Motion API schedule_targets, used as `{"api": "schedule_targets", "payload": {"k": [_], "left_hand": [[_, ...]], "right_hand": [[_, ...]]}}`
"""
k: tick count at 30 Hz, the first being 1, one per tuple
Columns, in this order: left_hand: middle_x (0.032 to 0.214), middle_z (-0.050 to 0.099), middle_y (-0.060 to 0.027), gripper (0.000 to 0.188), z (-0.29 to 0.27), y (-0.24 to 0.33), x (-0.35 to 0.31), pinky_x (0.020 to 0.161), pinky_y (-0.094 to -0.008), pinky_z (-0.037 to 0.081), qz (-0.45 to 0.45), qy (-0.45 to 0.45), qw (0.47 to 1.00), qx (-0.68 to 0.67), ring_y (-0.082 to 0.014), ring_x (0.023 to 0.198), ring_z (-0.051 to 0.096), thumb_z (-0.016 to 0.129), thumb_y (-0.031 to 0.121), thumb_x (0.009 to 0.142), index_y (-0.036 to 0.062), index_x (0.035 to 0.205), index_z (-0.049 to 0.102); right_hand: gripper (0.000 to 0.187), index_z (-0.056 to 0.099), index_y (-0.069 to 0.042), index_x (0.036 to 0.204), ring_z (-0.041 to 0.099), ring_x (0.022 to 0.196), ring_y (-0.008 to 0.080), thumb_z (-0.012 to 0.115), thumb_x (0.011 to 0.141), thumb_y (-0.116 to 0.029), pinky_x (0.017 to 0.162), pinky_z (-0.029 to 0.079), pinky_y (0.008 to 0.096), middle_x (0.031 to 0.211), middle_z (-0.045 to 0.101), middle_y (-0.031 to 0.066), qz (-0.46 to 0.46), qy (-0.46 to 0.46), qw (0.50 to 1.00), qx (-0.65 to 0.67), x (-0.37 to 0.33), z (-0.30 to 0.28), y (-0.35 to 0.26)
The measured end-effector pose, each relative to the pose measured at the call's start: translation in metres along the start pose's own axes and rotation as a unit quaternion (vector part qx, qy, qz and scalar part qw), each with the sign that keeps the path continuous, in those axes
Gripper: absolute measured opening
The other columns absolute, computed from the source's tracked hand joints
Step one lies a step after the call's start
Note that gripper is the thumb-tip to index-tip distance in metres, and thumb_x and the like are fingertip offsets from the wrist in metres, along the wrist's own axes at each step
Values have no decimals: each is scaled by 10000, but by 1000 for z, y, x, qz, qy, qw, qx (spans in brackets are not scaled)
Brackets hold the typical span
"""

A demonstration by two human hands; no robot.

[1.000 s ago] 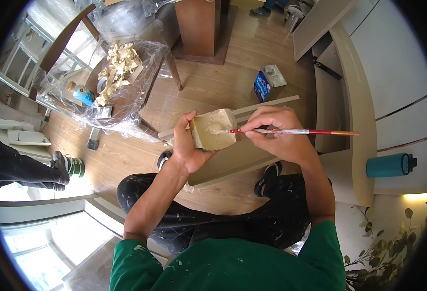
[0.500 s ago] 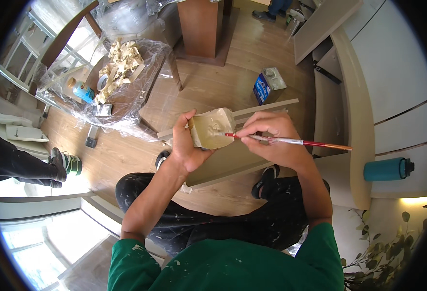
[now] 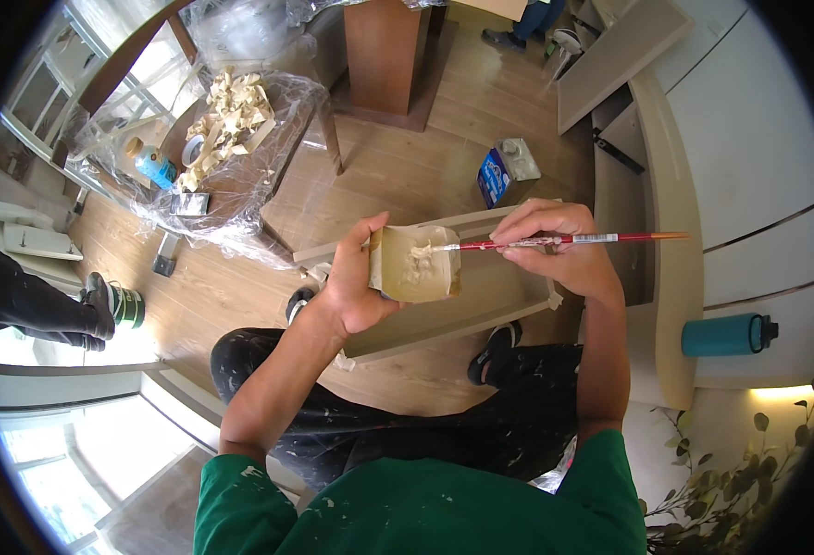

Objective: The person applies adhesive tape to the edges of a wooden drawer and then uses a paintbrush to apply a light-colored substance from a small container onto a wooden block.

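Note:
My left hand grips a small cut-down carton by its left side, tilted so that its inside shows. Cream paint coats the carton's bottom, with a thicker lump near the middle. My right hand pinches a thin red paintbrush by its handle, held nearly level. The brush's tip reaches into the carton and touches the lump of paint. Below both hands lies a beige drawer-like panel with raised edges, partly hidden by my hands and the carton.
At the left, a plastic-wrapped chair bears crumpled masking paper, a tape roll and a bottle. A blue-and-white carton stands on the floor ahead. A teal flask is at the right. Other people's legs show at left and far ahead.
The brush has moved deeper into the carton, its tip now in the paint lump. My right hand has shifted right and slightly up; the carton is tipped more openly.

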State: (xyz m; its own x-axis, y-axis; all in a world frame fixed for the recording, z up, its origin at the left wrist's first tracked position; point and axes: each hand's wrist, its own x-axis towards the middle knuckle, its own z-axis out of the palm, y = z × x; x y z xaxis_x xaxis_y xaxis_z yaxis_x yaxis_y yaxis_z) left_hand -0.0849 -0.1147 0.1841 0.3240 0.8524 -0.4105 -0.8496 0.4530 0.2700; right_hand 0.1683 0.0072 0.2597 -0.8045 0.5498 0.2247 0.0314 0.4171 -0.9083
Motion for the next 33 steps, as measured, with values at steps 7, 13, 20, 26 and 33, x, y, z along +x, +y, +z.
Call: {"api": "schedule_targets", "payload": {"k": [7,13,20,26,33], "left_hand": [[1490,515,-247,724,-2,2,2,1139,-684,396,-11,-10,999,-31,-432,1349,539,412,510,1042,-62,1486,428],[1476,522,-257,727,-3,3,3,1139,-684,394,-20,-10,999,-37,-441,1345,539,409,507,1041,-75,1476,432],[1454,547,-249,727,-5,1,6,1140,-680,395,-36,-2,999,-27,-448,1335,546,431,520,1027,-56,1469,455],[1468,540,-241,725,0,2,1,1137,-678,401,-35,-9,999,-16,-438,1339,548,439,527,1025,-37,1479,452],[1487,520,-246,715,1,3,-1,1128,-685,412,-39,-34,998,-38,-444,1349,536,426,509,1039,-49,1488,432]], "right_hand": [[163,798,-8,956,714,871,144,775,816,73,773,573,270,995,764,102,-18,-18,999,-25,-2,-13,2],[182,808,-32,934,705,844,117,779,792,80,736,549,244,998,770,71,8,-28,999,-35,-4,-17,-8],[214,813,-44,928,702,823,108,766,766,88,709,541,234,979,772,61,45,-36,997,-45,-13,-22,-17],[209,816,-28,902,718,840,165,779,751,113,702,556,262,969,769,110,-12,-10,999,-51,-15,-24,-26],[267,823,-43,964,721,922,186,748,788,143,791,563,280,1034,762,112,-52,-28,998,-26,-6,-5,-12]]}}
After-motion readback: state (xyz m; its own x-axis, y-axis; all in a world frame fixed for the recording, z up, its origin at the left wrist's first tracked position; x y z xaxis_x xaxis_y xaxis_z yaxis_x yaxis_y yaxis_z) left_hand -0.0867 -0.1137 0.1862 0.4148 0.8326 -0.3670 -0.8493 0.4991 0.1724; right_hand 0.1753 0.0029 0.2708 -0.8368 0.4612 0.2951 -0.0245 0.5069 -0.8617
